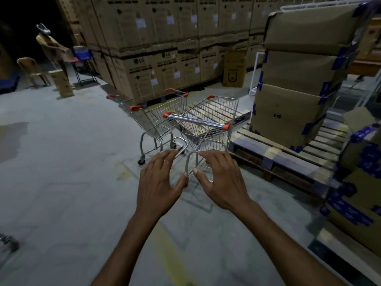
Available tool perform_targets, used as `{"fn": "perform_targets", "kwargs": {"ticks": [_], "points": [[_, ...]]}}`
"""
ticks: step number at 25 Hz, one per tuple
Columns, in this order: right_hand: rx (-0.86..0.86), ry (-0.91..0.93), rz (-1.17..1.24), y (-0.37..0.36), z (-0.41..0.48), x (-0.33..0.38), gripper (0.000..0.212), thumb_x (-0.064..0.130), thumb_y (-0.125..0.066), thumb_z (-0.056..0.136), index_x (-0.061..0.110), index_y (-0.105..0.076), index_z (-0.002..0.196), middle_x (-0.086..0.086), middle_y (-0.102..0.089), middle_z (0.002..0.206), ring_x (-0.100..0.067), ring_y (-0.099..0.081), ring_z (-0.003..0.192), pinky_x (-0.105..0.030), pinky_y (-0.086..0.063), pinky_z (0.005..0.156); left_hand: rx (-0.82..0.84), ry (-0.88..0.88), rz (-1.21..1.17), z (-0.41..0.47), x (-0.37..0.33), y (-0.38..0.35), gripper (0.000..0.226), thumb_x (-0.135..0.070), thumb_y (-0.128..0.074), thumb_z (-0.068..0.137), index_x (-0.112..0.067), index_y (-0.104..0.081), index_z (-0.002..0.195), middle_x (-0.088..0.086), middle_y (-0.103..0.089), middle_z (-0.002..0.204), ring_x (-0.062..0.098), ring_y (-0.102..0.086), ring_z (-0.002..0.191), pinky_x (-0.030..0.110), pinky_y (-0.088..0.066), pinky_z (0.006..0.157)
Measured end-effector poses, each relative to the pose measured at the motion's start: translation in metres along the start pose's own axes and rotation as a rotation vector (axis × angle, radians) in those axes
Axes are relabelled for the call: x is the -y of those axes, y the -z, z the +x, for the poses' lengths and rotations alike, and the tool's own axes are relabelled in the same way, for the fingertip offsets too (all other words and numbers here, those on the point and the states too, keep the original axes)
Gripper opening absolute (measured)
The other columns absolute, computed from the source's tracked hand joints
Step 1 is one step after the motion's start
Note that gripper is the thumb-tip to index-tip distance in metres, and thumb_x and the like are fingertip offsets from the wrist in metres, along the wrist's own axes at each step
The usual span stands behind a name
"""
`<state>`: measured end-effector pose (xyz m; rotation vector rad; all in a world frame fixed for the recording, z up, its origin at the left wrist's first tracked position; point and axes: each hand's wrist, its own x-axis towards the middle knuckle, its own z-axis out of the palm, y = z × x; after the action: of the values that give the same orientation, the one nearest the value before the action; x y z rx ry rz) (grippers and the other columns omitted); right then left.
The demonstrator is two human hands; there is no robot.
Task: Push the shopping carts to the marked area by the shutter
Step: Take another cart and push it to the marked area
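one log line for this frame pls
phase: pre-grasp | left hand: open, holds nothing | right hand: open, holds nothing | near shopping cart: handle ungripped, beside wooden pallet | far shopping cart: untouched

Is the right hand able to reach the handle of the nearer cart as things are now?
Probably yes. The right hand is open and stretched toward the nearer cart, and nothing stands between it and the handle. The pallet lies beside the cart, not in the way.

Stacked LG cartons point(148, 65) at back, blue-taped boxes point(292, 104) on wooden pallet point(274, 155) rt, plastic chair point(31, 69) far left.
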<state>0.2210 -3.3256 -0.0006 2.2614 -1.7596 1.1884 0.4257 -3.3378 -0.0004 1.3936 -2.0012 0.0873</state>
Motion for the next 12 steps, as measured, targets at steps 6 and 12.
{"fn": "perform_targets", "kwargs": {"ticks": [6, 12], "points": [[0.019, -0.032, -0.019, -0.062, 0.082, -0.050, 0.044, 0.056, -0.053, 0.097, 0.034, -0.052, 0.135, 0.013, -0.055, 0.129, -0.011, -0.048, 0.123, -0.037, -0.041, 0.099, 0.027, -0.032, -0.037, 0.090, 0.052, -0.066, 0.064, -0.051, -0.062, 0.092, -0.031, -0.042, 0.150, -0.011, -0.045, 0.149, 0.015, -0.042, 0.140, 0.041, -0.042, 0.105], [-0.017, -0.123, -0.097, -0.121, 0.189, -0.108, 0.046, 0.057, -0.052, 0.097, 0.033, -0.054, 0.136, 0.012, -0.056, 0.131, -0.011, -0.046, 0.125, -0.037, -0.041, 0.101, 0.075, -0.088, -0.097, 0.214, 0.109, -0.138, 0.066, -0.054, -0.062, 0.092, -0.034, -0.040, 0.151, -0.012, -0.044, 0.150, 0.014, -0.043, 0.138, 0.046, -0.042, 0.106]]}}
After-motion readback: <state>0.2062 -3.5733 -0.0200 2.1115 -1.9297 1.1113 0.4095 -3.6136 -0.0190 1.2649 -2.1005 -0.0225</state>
